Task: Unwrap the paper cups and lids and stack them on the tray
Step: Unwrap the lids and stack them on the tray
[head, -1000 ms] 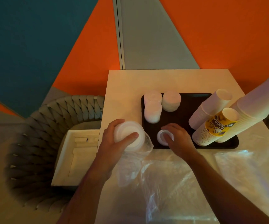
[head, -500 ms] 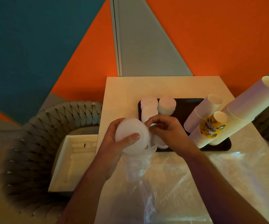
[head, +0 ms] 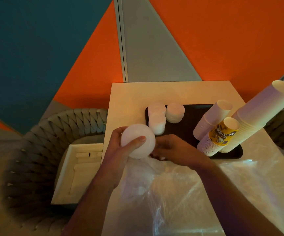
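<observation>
Mid-task. Left hand (head: 120,147) grips a white plastic lid stack (head: 137,141) above the surface's left edge; right hand (head: 173,150) pinches its clear wrap (head: 155,184). Three lid stacks (head: 157,123) and paper cup columns (head: 219,133) occupy the black tray (head: 185,130).

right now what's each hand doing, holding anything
Left hand: grips the stack of lids, thumb across its top.
Right hand: fingers curled at the stack's underside by the plastic wrap; what they hold cannot be told.
</observation>
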Demonstrator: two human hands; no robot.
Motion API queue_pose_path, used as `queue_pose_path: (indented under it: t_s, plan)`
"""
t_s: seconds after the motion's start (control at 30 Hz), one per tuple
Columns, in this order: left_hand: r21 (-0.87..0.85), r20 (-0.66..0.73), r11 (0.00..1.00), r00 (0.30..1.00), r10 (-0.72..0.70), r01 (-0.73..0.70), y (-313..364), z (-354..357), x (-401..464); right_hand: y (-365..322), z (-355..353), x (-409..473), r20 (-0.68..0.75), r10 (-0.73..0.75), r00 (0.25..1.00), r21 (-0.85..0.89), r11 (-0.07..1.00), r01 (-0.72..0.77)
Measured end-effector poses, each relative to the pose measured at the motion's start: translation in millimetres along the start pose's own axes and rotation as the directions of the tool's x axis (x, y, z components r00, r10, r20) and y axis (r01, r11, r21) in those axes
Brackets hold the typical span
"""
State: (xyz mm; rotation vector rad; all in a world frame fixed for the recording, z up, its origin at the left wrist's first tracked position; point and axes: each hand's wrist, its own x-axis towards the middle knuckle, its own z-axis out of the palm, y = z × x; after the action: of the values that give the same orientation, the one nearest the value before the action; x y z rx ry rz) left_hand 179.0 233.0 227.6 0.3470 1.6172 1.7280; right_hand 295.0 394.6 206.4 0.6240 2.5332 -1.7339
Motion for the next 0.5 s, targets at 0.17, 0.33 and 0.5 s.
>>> queue_pose_path:
  t_s: [0.17,0.33,0.5]
  plan:
    - [0.181,-0.061,0.981,0.995,0.074,-0.062,-3,3,5,-23,-12,-4,-0.245,-0.032,0.969,0.355,0.927,0.120]
    - [0.266,-0.019,0.960,0.996,0.091,-0.083,-7,3,10,-21,-7,2,-0.217,-0.097,0.971,0.229,0.962,0.147]
    - [0.252,-0.019,0.967,0.999,0.051,-0.045,-8,4,11,-17,-9,3,-0.255,-0.108,0.961,0.183,0.970,0.158]
